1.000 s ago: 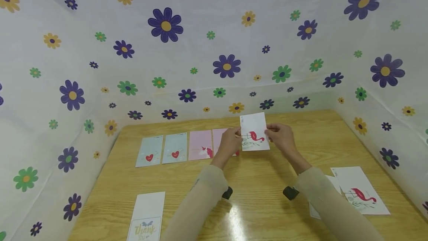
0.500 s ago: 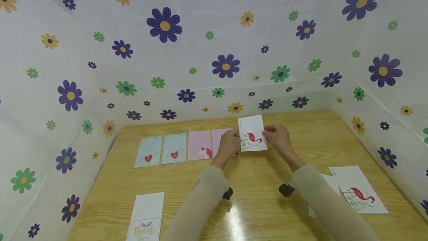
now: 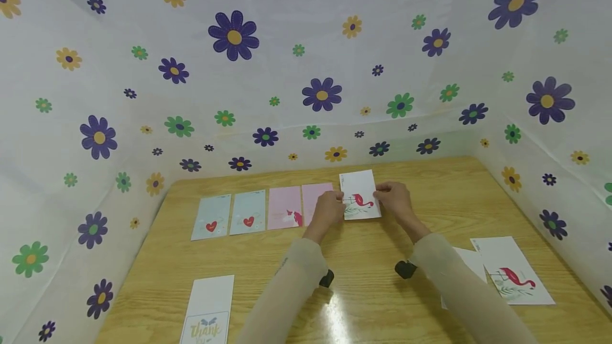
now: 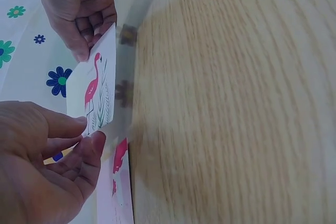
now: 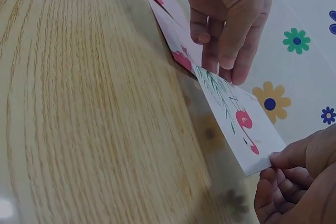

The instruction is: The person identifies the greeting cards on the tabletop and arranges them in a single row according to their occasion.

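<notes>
A white flamingo card (image 3: 357,187) is held by its two side edges over the far part of the table. My left hand (image 3: 326,211) pinches its left edge between thumb and fingers. On the opposite edge, my right hand (image 3: 396,200) pinches with thumb and fingertips. The red flamingo and green leaves face up in both wrist views, where the card (image 5: 241,124) is tilted. Just left of it lies a pink unicorn card (image 3: 313,195), partly hidden by my left hand. Another pink unicorn card (image 3: 285,207) is beside that one.
Two pale blue heart cards (image 3: 211,216) continue the row leftward. A "Thank You" card (image 3: 206,307) lies at the near left. At the near right, another flamingo card (image 3: 516,275) overlaps a white card (image 3: 470,261), partly under my right forearm. Flower-printed cloth (image 3: 277,68) stands round the wooden table (image 3: 363,285).
Both hands have lowered the flamingo card toward the table and shifted it slightly left. The other cards have stayed in place.
</notes>
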Action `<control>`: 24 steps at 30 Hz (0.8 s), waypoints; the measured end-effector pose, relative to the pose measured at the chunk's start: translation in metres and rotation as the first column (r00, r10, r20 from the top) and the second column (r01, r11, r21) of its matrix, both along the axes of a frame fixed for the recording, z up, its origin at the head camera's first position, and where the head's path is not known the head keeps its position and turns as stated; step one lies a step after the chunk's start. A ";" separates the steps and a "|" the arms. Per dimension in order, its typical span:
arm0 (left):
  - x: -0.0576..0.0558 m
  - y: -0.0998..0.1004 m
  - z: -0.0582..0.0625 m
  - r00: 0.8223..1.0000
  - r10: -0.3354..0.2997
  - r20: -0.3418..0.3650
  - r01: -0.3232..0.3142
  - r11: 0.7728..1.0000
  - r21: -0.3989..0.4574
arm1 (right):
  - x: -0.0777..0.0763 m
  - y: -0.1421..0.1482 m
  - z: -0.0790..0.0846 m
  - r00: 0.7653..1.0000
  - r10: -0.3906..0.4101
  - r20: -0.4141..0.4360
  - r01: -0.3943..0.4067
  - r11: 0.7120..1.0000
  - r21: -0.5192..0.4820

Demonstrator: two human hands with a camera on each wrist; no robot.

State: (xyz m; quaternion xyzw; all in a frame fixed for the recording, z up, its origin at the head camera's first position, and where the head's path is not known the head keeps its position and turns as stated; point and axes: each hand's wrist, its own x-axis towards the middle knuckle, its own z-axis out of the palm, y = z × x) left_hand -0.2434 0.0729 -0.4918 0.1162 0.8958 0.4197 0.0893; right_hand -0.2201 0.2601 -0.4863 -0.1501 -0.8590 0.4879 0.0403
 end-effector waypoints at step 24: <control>-0.001 -0.002 -0.013 0.946 -0.152 -0.286 0.060 0.950 -0.307 | -0.009 -0.002 -0.011 0.998 0.035 0.060 -0.039 0.997 0.068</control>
